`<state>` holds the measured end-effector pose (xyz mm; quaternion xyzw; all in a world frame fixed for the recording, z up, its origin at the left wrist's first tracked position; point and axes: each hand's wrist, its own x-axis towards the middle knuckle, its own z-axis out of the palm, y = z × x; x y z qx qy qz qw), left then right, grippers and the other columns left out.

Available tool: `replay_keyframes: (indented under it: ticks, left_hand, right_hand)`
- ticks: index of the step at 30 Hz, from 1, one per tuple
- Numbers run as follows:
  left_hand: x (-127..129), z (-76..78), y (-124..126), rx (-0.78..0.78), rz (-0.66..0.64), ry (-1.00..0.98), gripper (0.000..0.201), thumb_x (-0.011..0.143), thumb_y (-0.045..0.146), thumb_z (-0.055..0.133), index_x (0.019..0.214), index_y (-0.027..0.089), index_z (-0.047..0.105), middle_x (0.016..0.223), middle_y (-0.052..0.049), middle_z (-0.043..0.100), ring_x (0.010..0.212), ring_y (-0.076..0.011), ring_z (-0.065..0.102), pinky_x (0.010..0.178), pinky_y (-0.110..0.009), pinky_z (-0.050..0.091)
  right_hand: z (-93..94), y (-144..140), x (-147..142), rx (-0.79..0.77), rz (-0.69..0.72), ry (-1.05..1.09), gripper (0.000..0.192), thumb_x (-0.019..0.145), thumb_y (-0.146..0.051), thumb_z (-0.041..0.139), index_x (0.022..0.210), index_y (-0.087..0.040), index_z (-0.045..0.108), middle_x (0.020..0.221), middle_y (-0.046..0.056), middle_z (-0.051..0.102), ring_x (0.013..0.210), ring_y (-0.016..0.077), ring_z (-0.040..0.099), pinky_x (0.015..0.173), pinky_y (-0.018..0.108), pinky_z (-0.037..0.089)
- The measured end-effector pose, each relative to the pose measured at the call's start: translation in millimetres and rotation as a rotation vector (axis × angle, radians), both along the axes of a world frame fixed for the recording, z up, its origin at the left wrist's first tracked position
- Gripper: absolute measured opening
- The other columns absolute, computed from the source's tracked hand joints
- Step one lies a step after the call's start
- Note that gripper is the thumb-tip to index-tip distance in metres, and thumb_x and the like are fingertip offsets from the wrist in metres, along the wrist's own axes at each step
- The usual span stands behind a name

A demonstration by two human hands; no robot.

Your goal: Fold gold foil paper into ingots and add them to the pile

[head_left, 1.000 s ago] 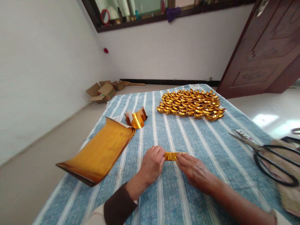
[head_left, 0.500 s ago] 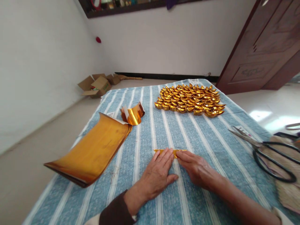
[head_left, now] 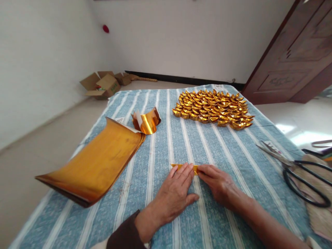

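A narrow folded strip of gold foil paper [head_left: 196, 169] lies on the striped cloth in front of me. My left hand [head_left: 175, 195] is laid flat over it, fingers stretched out and thumb apart, pressing it down. At the strip's right end my right hand [head_left: 220, 183] has its fingers bent together, gripping that end, which they hide. To the left is a stack of gold foil sheets [head_left: 103, 159], slightly curled. Beyond its far corner stand curled gold foil pieces [head_left: 149, 123]. Several rows of folded gold foil ingots [head_left: 212, 107] fill the far right part of the table.
Large black-handled scissors [head_left: 287, 162] lie at the right, handles over a tan cloth-like piece [head_left: 320, 216]. A blue and white striped cloth [head_left: 160, 152] covers the table. Open cardboard boxes [head_left: 110, 84] sit on the floor behind, and a dark red door [head_left: 290, 62] stands at right.
My right fingers have curled in at the strip's right end, whose tip showed past them before. My left hand stays flat on the strip. The view has shifted slightly downward.
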<state>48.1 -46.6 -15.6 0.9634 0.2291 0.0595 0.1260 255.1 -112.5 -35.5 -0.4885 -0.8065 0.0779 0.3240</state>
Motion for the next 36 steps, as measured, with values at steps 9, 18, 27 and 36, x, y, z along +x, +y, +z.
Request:
replay_keyframes:
  ticks: [9, 18, 27, 36]
  left_hand:
    - [-1, 0.1, 0, 0.002, -0.007, 0.037, 0.069, 0.093, 0.052, 0.051, 0.147, 0.016, 0.03, 0.152, -0.014, 0.038, 0.142, -0.0286, 0.031, 0.114, -0.05, 0.029]
    - [-1, 4.9, -2, 0.011, 0.01, 0.081, 0.066, 0.092, 0.049, 0.054, 0.145, 0.016, 0.034, 0.152, -0.014, 0.038, 0.142, -0.0285, 0.032, 0.114, -0.049, 0.029]
    - [13, 21.2, 17, -0.013, -0.002, -0.02, 0.026, 0.092, 0.023, 0.055, 0.117, 0.019, 0.059, 0.124, -0.008, 0.064, 0.118, -0.024, 0.056, 0.099, -0.041, 0.044]
    - [36, 40.6, 44, -0.035, 0.173, 0.226, 0.014, 0.087, 0.017, 0.052, 0.082, 0.018, 0.066, 0.089, -0.006, 0.066, 0.091, -0.023, 0.061, 0.08, -0.033, 0.048]
  right_hand:
    - [-0.4, 1, -2, 0.088, 0.042, -0.121, 0.033, 0.098, -0.012, 0.033, 0.123, -0.012, 0.054, 0.116, 0.014, 0.064, 0.11, 0.0225, 0.06, 0.092, 0.041, 0.056]
    - [-4.6, 4, 5, 0.101, -0.053, 0.057, 0.03, 0.088, -0.004, 0.04, 0.092, -0.019, 0.065, 0.104, 0.009, 0.066, 0.098, 0.0202, 0.063, 0.082, 0.035, 0.057]
    - [-16.0, 17, -1, 0.181, -0.409, -0.101, 0.011, 0.09, -0.027, 0.057, 0.088, -0.021, 0.066, 0.104, 0.01, 0.066, 0.1, 0.027, 0.06, 0.085, 0.044, 0.051]
    - [-13.7, 17, -3, 0.11, -0.395, -0.138, 0.006, 0.086, -0.025, 0.064, 0.087, -0.02, 0.065, 0.106, 0.01, 0.063, 0.102, 0.0281, 0.057, 0.086, 0.044, 0.049]
